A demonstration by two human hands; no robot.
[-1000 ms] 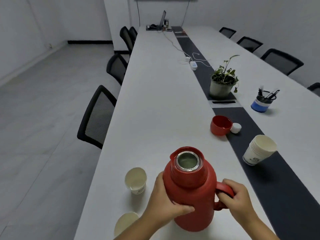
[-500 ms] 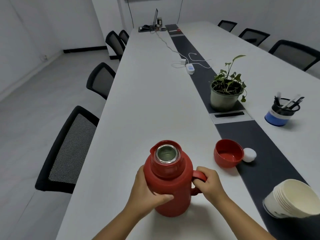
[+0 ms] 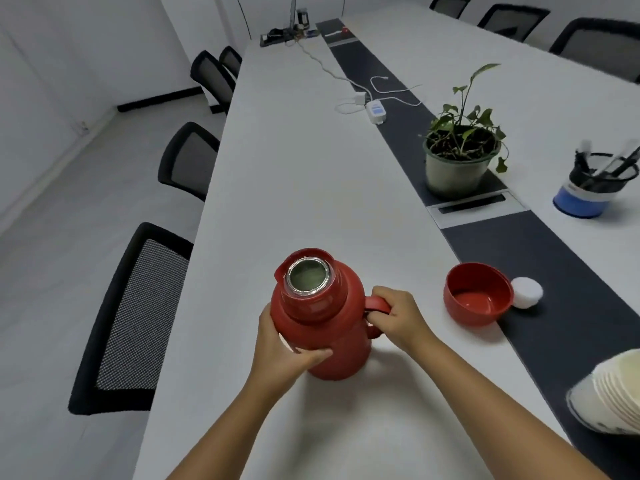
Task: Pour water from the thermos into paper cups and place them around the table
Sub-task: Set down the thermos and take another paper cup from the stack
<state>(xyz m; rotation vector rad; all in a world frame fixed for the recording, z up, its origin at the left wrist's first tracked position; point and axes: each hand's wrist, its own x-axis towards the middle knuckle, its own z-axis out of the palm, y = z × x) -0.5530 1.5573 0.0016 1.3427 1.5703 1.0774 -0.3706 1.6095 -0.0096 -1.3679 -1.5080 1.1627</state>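
Note:
A red thermos [image 3: 320, 317] stands upright on the white table [image 3: 294, 174], uncapped, its steel mouth showing. My left hand [image 3: 284, 344] wraps round its body from the left. My right hand [image 3: 398, 317] grips the red handle on its right side. The thermos's red cap [image 3: 476, 296] lies open side up to the right, with the white stopper [image 3: 526, 292] beside it on the dark centre strip. A stack of paper cups [image 3: 609, 393] lies tipped at the right edge of the view.
A potted plant [image 3: 457, 150] and a blue pen holder [image 3: 595, 185] stand further right. A power strip with cables [image 3: 374, 109] lies mid-table. Black mesh chairs [image 3: 135, 317] line the table's left side, and more chairs [image 3: 595, 43] stand at the far right.
The view has moved forward along the table with the thermos held in both hands. The two paper cups seen near the left edge earlier are out of view.

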